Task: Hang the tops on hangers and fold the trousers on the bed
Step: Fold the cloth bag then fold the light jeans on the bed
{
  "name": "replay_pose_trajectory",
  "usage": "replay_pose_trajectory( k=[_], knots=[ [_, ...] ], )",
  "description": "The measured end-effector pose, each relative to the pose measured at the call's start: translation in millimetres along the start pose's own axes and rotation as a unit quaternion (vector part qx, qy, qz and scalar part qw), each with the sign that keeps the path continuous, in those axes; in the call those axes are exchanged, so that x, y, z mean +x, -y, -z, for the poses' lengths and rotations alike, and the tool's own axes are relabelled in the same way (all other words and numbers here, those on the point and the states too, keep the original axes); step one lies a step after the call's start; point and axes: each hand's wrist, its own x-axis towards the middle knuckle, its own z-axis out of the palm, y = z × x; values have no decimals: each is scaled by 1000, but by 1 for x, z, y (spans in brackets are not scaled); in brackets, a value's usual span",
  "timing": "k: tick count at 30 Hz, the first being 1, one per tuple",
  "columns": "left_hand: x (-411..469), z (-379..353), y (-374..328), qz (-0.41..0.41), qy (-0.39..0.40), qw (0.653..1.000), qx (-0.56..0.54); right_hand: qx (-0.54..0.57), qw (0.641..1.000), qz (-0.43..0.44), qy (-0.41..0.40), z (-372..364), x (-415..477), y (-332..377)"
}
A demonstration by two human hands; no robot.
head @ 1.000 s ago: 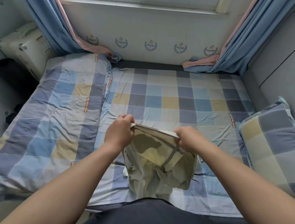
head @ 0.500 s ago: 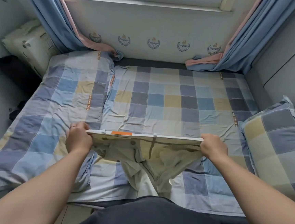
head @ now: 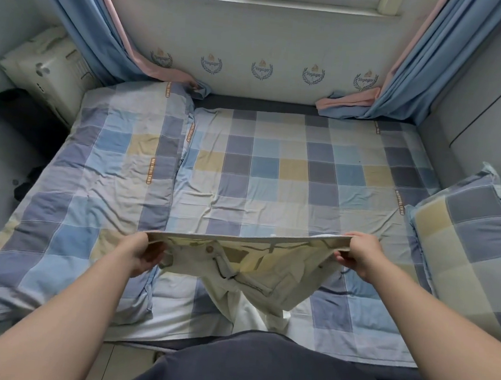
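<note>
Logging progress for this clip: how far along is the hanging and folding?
Done: nothing visible, no hung tops or folded trousers in view. In hand: left hand and right hand hold the cream trousers stretched by the waistband over the bed. Left: folding them.

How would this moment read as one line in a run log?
left hand: grips trousers | right hand: grips trousers | trousers: waist stretched wide over bed, unfolded

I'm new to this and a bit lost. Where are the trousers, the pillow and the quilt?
trousers (head: 254, 269), head view, cloth just below the waistband.
pillow (head: 475, 239), head view, middle of its checked top.
quilt (head: 91, 191), head view, middle of its folded top.
</note>
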Motion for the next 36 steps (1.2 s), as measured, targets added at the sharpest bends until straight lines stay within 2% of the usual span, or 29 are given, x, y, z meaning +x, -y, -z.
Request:
replay_pose_trajectory(
  k=[2, 4, 6, 8, 10, 12, 14, 17, 19, 21, 23, 29, 33, 36],
  knots=[
    [-4, -3, -11, -2, 38, 999, -33, 83, 996, -4, 28, 0, 2, 10],
    [-9, -5, -24, -29, 64, 997, -40, 121, 991, 18, 63, 2, 5, 18],
    [-9, -10, -33, -74, 86, 993, -26, 121, 984, 63, 118, 6, 9, 25],
    [-12, -15, -39, -158, 81, 984, 15, 78, 979, 112, 151, 7, 9, 31],
    [-14, -20, -42, -274, 20, 956, 101, -51, 971, 209, 104, 6, 8, 38],
    [-20, -23, -51, -362, -89, 910, 183, -151, 939, 308, 33, 2, 0, 50],
    [-30, -25, -64, -417, -155, 867, 224, -190, 901, 390, -13, -2, -12, 67],
    [-35, -30, -94, -484, -185, 824, 231, -258, 834, 477, -103, -2, -25, 100],
    [-47, -35, -120, -511, -187, 812, 211, -259, 809, 511, -131, 3, -28, 129],
    [-64, -42, -149, -548, -147, 810, 148, -234, 795, 542, -142, 6, -36, 165],
    [-90, -48, -181, -569, -120, 808, 98, -194, 798, 552, -145, 8, -48, 206],
    [-170, -55, -279, -599, -130, 789, 37, -84, 824, 540, -150, 23, -91, 334],
    [-222, -56, -335, -556, -111, 823, 31, -23, 850, 504, -151, 31, -135, 403],
    [-250, -57, -373, -471, -49, 880, -36, 12, 875, 467, -127, 31, -171, 438]
  ],
)
